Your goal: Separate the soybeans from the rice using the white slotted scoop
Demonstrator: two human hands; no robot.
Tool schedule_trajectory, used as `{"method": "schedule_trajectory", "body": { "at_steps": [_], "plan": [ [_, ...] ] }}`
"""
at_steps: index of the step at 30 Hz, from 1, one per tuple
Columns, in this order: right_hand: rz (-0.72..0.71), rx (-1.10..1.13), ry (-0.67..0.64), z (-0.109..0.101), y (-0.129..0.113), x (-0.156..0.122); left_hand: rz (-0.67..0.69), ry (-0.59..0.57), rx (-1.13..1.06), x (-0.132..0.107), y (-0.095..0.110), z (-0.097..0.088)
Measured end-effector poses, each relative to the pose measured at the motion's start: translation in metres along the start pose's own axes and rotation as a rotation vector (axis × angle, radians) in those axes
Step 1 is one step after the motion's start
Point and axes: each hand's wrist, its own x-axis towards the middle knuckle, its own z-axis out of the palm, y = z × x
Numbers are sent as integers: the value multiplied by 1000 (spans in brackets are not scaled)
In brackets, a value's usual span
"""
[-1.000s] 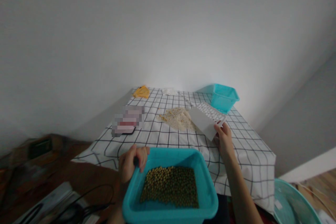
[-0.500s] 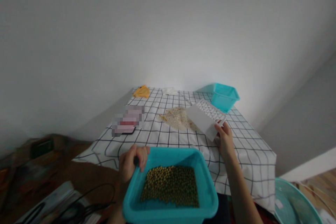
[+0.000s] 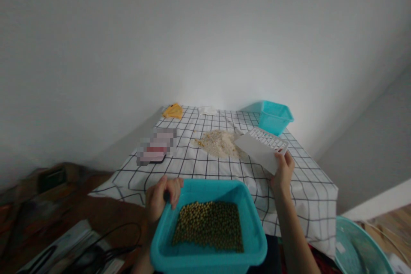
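Observation:
My left hand is closed over the left rim of a turquoise plastic basin close to me. A small dark spot shows by its fingers; I cannot make out what it is. Round beans, yellowish to green, lie in the basin. Farther right, my right hand grips the near right corner of a flat white plastic panel with rows of slots along its far side. The panel is tilted, its left end beside a loose heap of pale grain with some yellow bits.
A white checked cloth covers the table. A second turquoise basin stands at the back right. At the back left lies a yellow cloth-like item; a blurred pinkish item is nearer. Cables and a large teal tub are below table level.
My right hand has moved right with the white panel, uncovering more of the grain heap. My left hand and the basin of beans have stayed in place.

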Motion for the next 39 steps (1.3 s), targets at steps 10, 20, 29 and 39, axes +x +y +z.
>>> {"method": "schedule_trajectory", "body": {
  "at_steps": [10,20,29,39],
  "plan": [
    [-121,-76,129,0,-6,-6,5,38,-1,1,0,2],
    [-128,-107,145,-9,-4,-13,6,74,33,0,3,4],
    [-35,-41,95,-12,-8,-22,-19,56,68,2,3,-2],
    [-5,-60,58,-13,-7,-21,-32,8,69,3,4,-4]
  ]
}}
